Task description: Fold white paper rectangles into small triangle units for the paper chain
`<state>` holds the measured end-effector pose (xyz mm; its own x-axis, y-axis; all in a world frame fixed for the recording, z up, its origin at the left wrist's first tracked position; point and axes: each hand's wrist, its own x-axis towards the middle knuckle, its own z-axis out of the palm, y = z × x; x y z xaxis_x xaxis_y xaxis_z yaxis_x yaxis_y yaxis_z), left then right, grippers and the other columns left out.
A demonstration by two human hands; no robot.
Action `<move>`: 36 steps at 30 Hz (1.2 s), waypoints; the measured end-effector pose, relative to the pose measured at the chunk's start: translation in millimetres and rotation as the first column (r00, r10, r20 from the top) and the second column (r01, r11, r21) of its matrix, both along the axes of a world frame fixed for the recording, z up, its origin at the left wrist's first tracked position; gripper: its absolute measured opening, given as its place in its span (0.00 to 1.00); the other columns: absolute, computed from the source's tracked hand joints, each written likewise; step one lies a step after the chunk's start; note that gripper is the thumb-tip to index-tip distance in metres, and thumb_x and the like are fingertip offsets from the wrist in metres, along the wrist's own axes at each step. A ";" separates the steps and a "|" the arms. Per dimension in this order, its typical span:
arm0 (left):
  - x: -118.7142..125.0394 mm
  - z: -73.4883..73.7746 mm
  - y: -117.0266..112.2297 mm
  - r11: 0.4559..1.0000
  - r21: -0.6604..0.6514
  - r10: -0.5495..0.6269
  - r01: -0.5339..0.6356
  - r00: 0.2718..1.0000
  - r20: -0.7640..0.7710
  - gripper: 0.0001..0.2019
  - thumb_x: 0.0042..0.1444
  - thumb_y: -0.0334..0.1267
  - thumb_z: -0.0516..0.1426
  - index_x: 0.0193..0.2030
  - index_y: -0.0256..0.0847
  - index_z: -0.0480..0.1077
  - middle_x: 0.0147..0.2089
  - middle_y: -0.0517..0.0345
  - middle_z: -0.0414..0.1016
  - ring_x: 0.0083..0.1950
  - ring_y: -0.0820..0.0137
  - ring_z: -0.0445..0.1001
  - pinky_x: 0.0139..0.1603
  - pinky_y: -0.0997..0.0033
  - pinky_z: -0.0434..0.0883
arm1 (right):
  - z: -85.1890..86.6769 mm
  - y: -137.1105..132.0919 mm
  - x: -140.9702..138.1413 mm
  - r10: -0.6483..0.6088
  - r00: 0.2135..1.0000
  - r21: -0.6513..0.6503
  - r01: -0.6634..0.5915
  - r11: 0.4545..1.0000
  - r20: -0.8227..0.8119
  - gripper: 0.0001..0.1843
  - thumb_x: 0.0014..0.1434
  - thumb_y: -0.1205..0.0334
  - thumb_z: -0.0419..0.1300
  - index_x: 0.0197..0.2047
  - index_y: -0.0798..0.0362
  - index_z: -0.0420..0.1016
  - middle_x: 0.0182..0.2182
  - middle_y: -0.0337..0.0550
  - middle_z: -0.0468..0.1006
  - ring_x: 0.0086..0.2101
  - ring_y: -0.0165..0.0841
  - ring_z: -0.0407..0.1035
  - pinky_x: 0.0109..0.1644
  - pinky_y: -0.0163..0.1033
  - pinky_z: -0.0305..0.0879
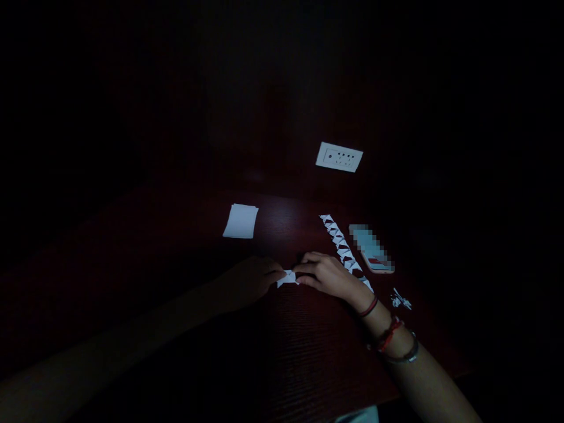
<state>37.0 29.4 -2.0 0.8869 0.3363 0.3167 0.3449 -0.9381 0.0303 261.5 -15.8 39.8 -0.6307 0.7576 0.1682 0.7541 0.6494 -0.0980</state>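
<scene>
I have a small, white, folded paper piece (288, 278) between my two hands, low over the dark reddish-brown wooden counter (291, 352); I cannot tell whether it touches the surface. My left hand (251, 281) is in deep shadow, its grip closed with the fingertips on the paper's left end. My right hand (328, 275) is better lit, its grip nearly closed, with thumb and forefinger at the right end and the other fingers bent. A dark, thin band (370, 306), a red, braided bracelet (390, 335) and a dark, greyish bracelet (408, 355) circle my right wrist and forearm.

Just beyond that hand, a long, zigzag strip of folded white paper (338, 239) slants away, its near end partly behind my wrist. A pale-edged phone (381, 263) lies beside it, near some small, white scraps (400, 301). Farther left lies a stack of white, rectangular paper sheets (241, 221). A white socket plate (339, 157) sits beyond.
</scene>
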 end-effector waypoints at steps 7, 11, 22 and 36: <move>-1.8 -3.6 0.1 1.000 -0.026 0.002 -0.001 0.999 0.037 0.17 0.57 0.29 0.50 0.53 0.41 0.61 0.49 0.55 0.68 0.47 0.68 0.66 0.47 0.67 0.62 | -1.4 0.1 0.3 0.015 0.999 0.029 -0.013 0.999 -0.052 0.14 0.59 0.61 0.52 0.47 0.49 0.71 0.37 0.42 0.69 0.38 0.31 0.64 0.44 0.36 0.61; -7.1 -5.5 2.6 0.999 -0.005 -0.041 0.042 0.999 0.035 0.19 0.56 0.28 0.49 0.55 0.41 0.59 0.51 0.54 0.66 0.50 0.66 0.64 0.48 0.65 0.62 | -1.8 0.5 0.6 0.091 0.993 -0.003 -0.092 0.996 -0.070 0.16 0.58 0.70 0.50 0.47 0.49 0.71 0.38 0.42 0.70 0.39 0.29 0.65 0.44 0.34 0.61; -21.4 5.0 3.6 0.983 -0.032 -0.180 0.182 0.982 0.057 0.21 0.57 0.29 0.50 0.58 0.42 0.55 0.56 0.50 0.62 0.54 0.64 0.61 0.53 0.63 0.60 | 0.5 -5.5 -4.2 0.154 0.984 -0.061 -0.160 0.985 -0.089 0.17 0.56 0.74 0.50 0.46 0.52 0.71 0.43 0.42 0.71 0.44 0.30 0.64 0.50 0.36 0.61; -22.4 13.8 2.4 0.984 -0.032 -0.177 0.176 0.984 -0.016 0.21 0.56 0.27 0.49 0.56 0.43 0.58 0.57 0.52 0.61 0.55 0.64 0.60 0.53 0.63 0.60 | -0.9 -5.7 -6.7 0.109 0.983 -0.079 -0.122 0.989 -0.148 0.15 0.57 0.72 0.50 0.45 0.54 0.71 0.41 0.43 0.71 0.42 0.31 0.65 0.49 0.36 0.62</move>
<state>14.6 31.9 11.8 0.9387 0.1833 0.2920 0.1749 -0.9831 0.0547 254.8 -21.5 39.0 -0.6891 0.6968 0.1990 0.6486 0.7156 -0.2594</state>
